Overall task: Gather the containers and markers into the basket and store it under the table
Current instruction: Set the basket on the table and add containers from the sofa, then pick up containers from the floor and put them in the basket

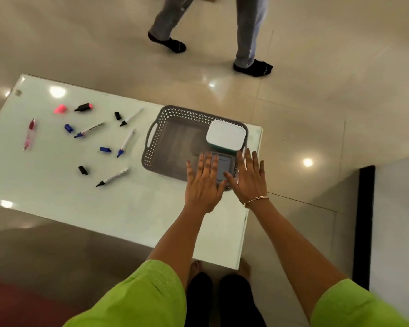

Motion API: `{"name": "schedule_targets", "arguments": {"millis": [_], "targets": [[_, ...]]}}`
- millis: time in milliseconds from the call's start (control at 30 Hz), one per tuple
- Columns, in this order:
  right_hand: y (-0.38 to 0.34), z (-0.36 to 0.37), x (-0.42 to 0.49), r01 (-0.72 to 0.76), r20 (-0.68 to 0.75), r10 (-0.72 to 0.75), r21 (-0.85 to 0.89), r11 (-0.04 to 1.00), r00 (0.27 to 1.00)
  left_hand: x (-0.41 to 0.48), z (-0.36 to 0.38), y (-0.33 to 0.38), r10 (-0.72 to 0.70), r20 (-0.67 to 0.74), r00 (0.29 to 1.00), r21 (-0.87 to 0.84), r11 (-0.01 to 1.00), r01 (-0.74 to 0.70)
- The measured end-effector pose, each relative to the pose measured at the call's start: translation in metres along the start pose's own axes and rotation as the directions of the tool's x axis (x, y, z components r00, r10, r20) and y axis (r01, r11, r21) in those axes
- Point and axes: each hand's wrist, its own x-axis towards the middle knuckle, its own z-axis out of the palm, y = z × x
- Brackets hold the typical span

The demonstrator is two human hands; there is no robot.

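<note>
Nearest me, my left hand (202, 185) and right hand (248, 178) are both spread flat with fingers splayed, gripping nothing, hovering either side of the grey-lidded container (223, 167). That container sits in the basket's (172, 113) near right corner, and whether my palms touch it I cannot tell. I judge it as just set down, so the thing to do well now is lift both hands straight up so it isn't dragged or tipped. Behind it, in the basket's far right corner, stands the white-lidded container (226, 135), just beside the first.

Left of the basket on the glass table (104, 208) lie the markers, mostly uncapped: the nearest one (112, 177), then blue-tipped ones (125, 143), with loose caps (83, 170) scattered between. Farther left lies a pink pen (29, 134). I'd cap each marker before dropping it in, working from the basket outward.
</note>
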Motion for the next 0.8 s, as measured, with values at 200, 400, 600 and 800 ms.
{"name": "schedule_targets", "arguments": {"millis": [200,400,600,800], "targets": [[0.082,-0.019,-0.010,-0.046,0.046,0.048,-0.042,0.998,0.998,0.021,0.014,0.072,-0.003,0.016,1.000,0.002,1.000,0.003],[0.177,-0.043,-0.006,-0.008,0.128,0.017,-0.068,0.998,0.992,0.052,0.029,0.167,-0.066,0.064,0.996,-0.060,0.996,0.070],[0.261,-0.034,0.000,0.033,0.207,-0.012,-0.099,0.995,0.978,0.076,0.064,0.239,-0.087,0.125,0.988,-0.067,0.993,0.096],[0.322,0.057,0.033,-0.016,0.375,0.047,-0.084,0.996,0.926,0.111,0.149,0.243,-0.119,0.219,0.968,-0.014,0.992,0.125]]}}
